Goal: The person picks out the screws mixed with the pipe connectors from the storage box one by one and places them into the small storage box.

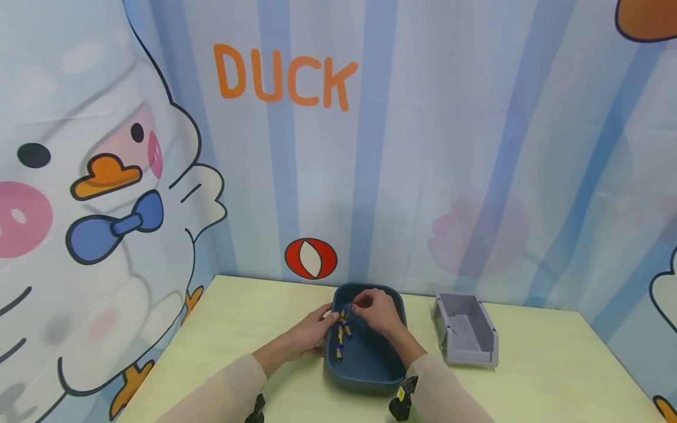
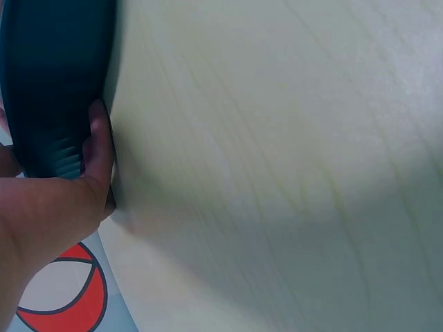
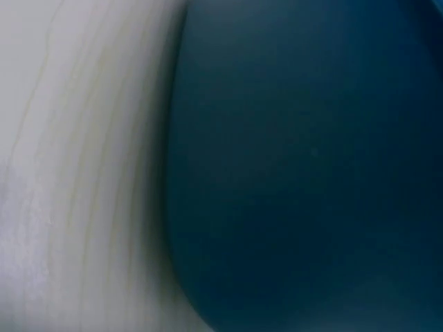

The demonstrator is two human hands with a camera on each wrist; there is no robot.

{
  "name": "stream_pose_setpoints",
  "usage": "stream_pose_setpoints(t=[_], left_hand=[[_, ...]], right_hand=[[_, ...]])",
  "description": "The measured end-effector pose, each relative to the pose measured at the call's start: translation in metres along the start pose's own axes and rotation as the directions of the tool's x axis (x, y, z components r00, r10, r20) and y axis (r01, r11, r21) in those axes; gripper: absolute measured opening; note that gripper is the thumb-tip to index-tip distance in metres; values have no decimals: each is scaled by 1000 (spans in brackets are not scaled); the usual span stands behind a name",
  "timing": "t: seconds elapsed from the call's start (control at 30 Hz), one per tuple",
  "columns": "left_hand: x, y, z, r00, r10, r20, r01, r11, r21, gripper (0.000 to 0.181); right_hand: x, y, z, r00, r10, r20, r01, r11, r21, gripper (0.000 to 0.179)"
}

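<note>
A dark blue plastic basin (image 1: 372, 359) stands on the table. Along its inner left side lie several small brass fittings (image 1: 340, 336) with blue collars. My left hand (image 1: 308, 331) grips the basin's left rim, thumb on top and fingers outside. The left wrist view shows the left hand (image 2: 59, 204) against the wall of the basin (image 2: 59, 62). Inside the far part of the basin, my right hand (image 1: 378, 311) has its thumb and fingertips pinched together at a small fitting, mostly hidden by the fingers. Only the basin (image 3: 297, 173) and tabletop show in the right wrist view.
A grey open-fronted storage bin (image 1: 468, 329) stands right of the basin on the pale yellow table (image 1: 254, 302). Behind rises a curtain (image 1: 412, 147) printed with a duck and stripes. A wrist camera (image 1: 404, 399) sits on the right sleeve.
</note>
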State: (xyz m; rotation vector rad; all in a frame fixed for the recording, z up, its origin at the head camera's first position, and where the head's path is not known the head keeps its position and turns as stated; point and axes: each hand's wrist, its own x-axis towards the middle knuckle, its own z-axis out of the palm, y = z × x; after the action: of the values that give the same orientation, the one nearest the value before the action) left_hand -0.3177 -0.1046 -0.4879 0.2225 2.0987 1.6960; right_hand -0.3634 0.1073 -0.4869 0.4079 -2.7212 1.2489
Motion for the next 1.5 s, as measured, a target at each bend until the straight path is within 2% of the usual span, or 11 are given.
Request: stream_pose_setpoints(t=[0.23,0.47,0.83,1.2,1.5], left_hand=[[-3,2,-1,1000,10,-1,-10,1000,1,58],[-5,2,0,1000,3,-11,-3,1000,1,58],[-5,1,0,1000,7,-14,-7,1000,0,59],[-4,0,0,1000,7,-17,-7,1000,1,60],[0,-3,2,1000,12,-15,-12,1000,11,60]], right_hand=[[1,0,1,1000,-6,11,6,1000,-13,8],[2,4,4,996,50,67,-45,996,-76,8],[2,2,4,991,43,130,-31,995,-90,12],[2,4,6,987,9,158,15,988,-151,8],[0,4,5,980,73,184,-43,986,-158,5]])
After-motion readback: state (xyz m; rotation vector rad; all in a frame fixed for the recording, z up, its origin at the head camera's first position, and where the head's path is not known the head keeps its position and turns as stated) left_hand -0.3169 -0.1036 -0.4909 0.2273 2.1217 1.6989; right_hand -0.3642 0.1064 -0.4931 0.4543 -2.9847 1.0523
